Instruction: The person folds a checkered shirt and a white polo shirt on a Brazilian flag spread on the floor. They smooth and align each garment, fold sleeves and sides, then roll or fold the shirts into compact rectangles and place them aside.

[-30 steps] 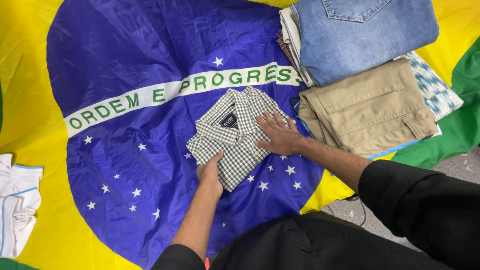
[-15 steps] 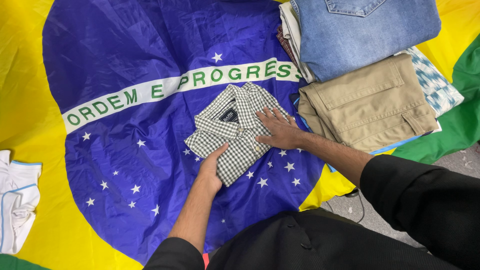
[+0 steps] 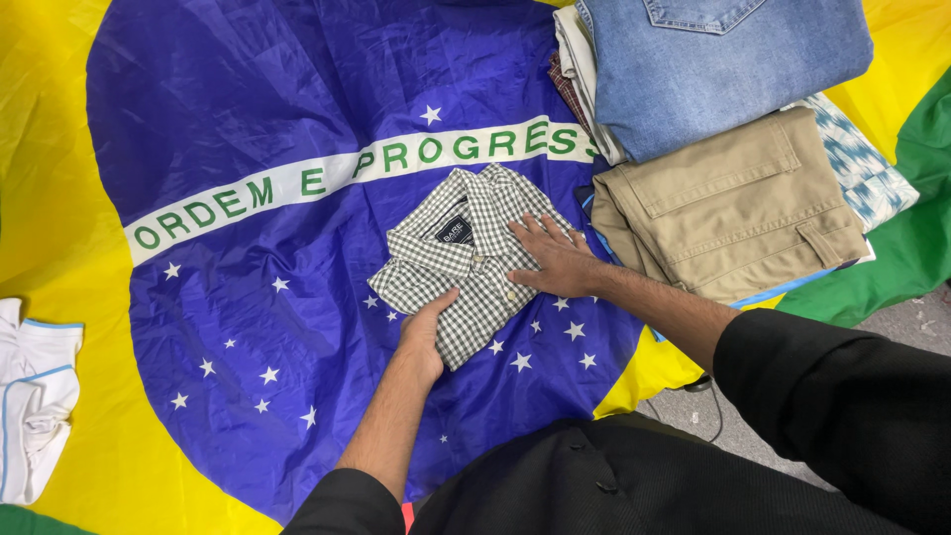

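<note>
Our left hand [image 3: 424,332] pinches the near edge of the folded checked shirt [image 3: 466,263], thumb on top; right hand [image 3: 557,260] lies flat, fingers spread, on its right side. Shirt sits mid-flag [image 3: 248,109], shiny wrinkled fabric. Beside it: folded khaki trousers [image 3: 728,203], denim jeans [image 3: 708,64].

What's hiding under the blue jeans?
Under the blue jeans you can see the edges of a white cloth and a dark red checked cloth. The jeans cover the rest of them, so what those clothes are cannot be told.
</note>
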